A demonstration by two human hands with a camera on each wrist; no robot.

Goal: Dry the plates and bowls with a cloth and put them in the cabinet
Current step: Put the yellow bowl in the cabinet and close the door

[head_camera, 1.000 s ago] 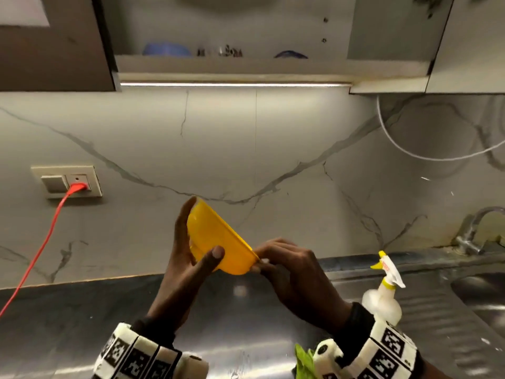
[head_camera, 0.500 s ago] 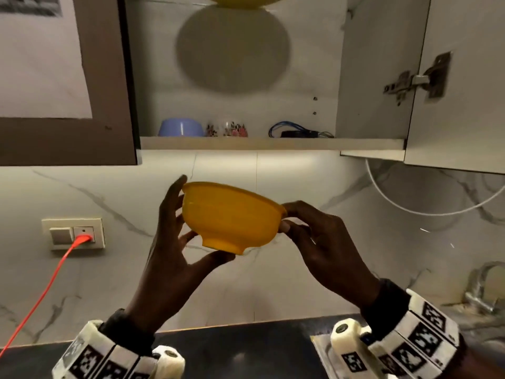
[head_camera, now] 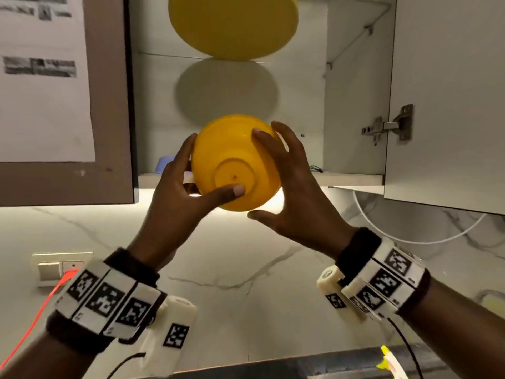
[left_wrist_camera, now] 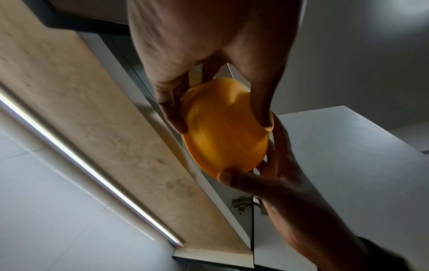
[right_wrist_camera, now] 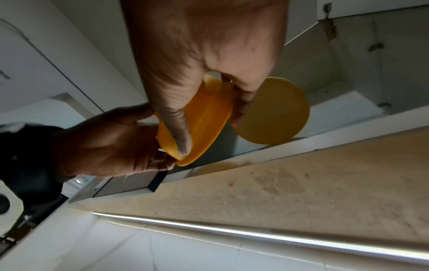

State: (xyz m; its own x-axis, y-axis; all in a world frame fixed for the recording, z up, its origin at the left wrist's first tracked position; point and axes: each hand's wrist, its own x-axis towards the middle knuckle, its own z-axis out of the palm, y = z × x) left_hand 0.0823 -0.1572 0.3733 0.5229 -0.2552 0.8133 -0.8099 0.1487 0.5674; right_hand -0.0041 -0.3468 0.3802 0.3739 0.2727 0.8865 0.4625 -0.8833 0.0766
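bowl: yellow bowl [head_camera: 235,162] held up, base toward the head camera, at the open cabinet [head_camera: 355,105], not shelved yet
left hand [head_camera: 175,198]: fingers and thumb clamped on bowl wall
right hand [head_camera: 295,198]: fingers curled over rim
done: yellow plate [head_camera: 232,26] already inside
left: probably shelve this bowl; other dishes unseen

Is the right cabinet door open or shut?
Open. The door stands swung outward, its hinge exposed, and the yellow plate inside shows.
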